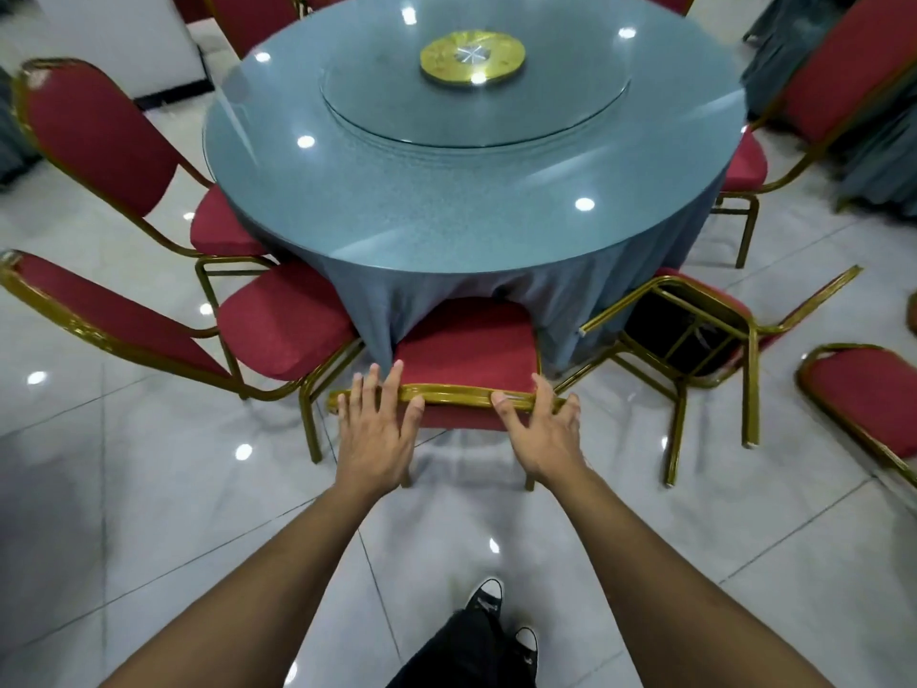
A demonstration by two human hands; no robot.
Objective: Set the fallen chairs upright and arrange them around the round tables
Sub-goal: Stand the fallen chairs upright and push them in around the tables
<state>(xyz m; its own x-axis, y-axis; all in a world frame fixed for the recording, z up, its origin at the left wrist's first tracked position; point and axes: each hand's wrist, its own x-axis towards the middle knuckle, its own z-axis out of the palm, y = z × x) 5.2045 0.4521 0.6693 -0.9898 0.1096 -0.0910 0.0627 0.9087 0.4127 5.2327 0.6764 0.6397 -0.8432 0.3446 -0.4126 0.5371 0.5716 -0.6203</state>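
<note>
A red chair with a gold frame (466,350) stands upright in front of me, its seat tucked under the blue cloth of the round table (446,201). My left hand (374,424) rests on the top rail of its backrest with straight, spread fingers. My right hand (541,424) lies on the same rail further right, fingers also spread. To the right, a fallen chair (694,335) lies tipped against the tablecloth, its black underside and gold legs facing me. Another red chair (868,394) shows at the right edge, and I cannot tell how it stands.
Two upright chairs (278,330) (109,136) stand at the table's left and one (838,77) at its right. A glass turntable with a gold hub (471,59) sits on the table. The floor is glossy grey tile. My shoes (489,595) are below.
</note>
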